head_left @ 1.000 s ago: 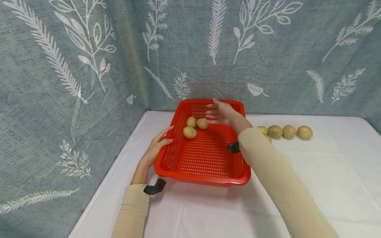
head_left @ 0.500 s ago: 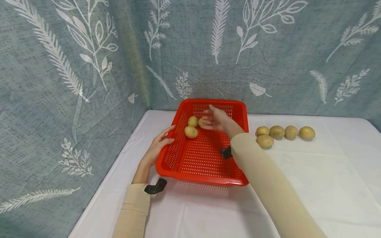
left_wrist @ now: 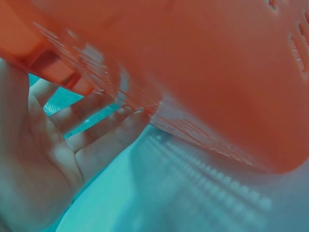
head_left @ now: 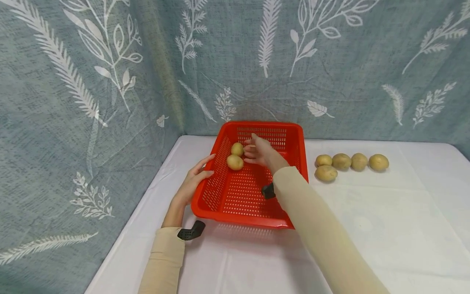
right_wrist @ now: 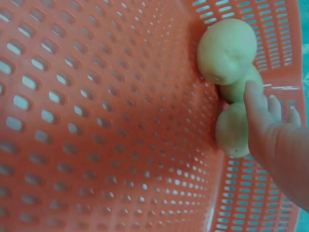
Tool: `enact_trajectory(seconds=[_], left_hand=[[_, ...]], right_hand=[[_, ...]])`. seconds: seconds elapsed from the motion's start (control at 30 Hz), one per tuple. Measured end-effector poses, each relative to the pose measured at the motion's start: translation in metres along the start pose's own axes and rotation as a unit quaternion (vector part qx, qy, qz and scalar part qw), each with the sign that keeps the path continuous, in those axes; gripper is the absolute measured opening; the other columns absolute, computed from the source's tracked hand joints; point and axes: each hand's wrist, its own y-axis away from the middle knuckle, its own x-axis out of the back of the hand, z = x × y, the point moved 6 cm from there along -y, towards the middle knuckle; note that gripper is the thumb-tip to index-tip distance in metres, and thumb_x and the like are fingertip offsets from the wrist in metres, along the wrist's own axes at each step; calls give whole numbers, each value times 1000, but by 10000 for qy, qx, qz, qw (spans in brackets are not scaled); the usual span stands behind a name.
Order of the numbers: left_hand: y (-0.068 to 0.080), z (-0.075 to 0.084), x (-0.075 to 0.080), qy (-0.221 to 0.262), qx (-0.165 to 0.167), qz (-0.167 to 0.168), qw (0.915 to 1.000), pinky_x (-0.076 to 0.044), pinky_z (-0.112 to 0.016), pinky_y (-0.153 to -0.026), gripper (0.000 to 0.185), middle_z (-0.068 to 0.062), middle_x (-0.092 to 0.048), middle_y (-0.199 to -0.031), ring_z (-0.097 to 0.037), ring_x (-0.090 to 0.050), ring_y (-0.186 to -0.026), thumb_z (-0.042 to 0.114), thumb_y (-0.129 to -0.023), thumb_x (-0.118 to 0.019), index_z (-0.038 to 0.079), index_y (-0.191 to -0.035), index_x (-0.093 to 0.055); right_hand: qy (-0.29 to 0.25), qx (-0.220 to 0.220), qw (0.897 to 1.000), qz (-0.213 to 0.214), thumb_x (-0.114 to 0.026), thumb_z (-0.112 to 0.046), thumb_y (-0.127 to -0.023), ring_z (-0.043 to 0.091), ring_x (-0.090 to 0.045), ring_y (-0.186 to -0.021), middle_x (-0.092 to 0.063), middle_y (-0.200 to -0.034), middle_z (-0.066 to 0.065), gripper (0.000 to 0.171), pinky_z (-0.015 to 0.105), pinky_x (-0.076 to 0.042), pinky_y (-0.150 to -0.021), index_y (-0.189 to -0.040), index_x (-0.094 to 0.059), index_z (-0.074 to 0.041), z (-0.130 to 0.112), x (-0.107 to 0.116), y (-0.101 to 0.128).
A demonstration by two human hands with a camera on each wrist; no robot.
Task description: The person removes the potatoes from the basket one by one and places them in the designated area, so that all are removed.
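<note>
Fingers of the right hand (head_left: 261, 152) lie loosely spread over a potato (right_wrist: 234, 129) in the red basket (head_left: 235, 196), gripping nothing; let it settle beside the two potatoes (head_left: 235, 162) ahead, while the left hand's (head_left: 192, 181) straight fingers brace the rim

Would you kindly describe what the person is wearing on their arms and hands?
Both arms wear long, plain beige sleeves, the left sleeve and the right sleeve ending at the wrists. A small black device is strapped at each wrist. The left hand and right hand are bare, with no gloves.
</note>
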Motion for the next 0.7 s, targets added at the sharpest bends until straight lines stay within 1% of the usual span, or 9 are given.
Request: enact_trajectory(seconds=[0.13, 0.3, 0.43, 0.53, 0.7], left_hand=[[-1, 1, 0, -58, 13, 29, 10000, -53, -37, -77, 55, -24, -42, -129, -29, -56, -100, 7, -96, -42, 13, -150, -31], [-4, 3, -1, -50, -3, 9, 10000, -53, -37, -77, 55, -22, -41, -130, -29, -54, -102, 7, -95, -43, 13, -149, -32], [-3, 3, -1, -59, 24, 19, 10000, -54, -37, -76, 55, -23, -41, -130, -29, -55, -100, 7, -96, -43, 13, -149, -31], [-2, 2, -1, -69, 35, 29, 10000, -54, -37, -76, 55, -24, -41, -131, -29, -55, -101, 7, -96, -42, 14, -150, -31], [0, 2, -1, -81, 22, 38, 10000, -54, -37, -75, 56, -25, -41, -131, -30, -56, -100, 8, -95, -43, 14, -150, -31]], right_hand=[[50, -29, 9999, 148, -34, -38, -103, 33, -37, -129, -39, -141, 17, 52, 46, -38, -101, -142, -43, -4, 4, 0, -3], [308, 4, 9993, 213, -35, -39, -103, 32, -40, -126, -41, -138, 16, 51, 44, -41, -98, -140, -46, -6, 5, -2, -5], [441, -55, 9986, 268, -34, -39, -103, 33, -39, -126, -42, -137, 16, 51, 47, -39, -99, -139, -47, -5, 7, -2, -6], [623, -108, 9978, 207, -34, -39, -103, 34, -37, -128, -41, -138, 16, 51, 49, -37, -100, -140, -45, -5, 10, -2, -7], [862, -164, 9961, -63, -35, -40, -102, 35, -35, -130, -36, -143, 18, 54, 50, -36, -101, -144, -38, -5, 17, -6, -10]])
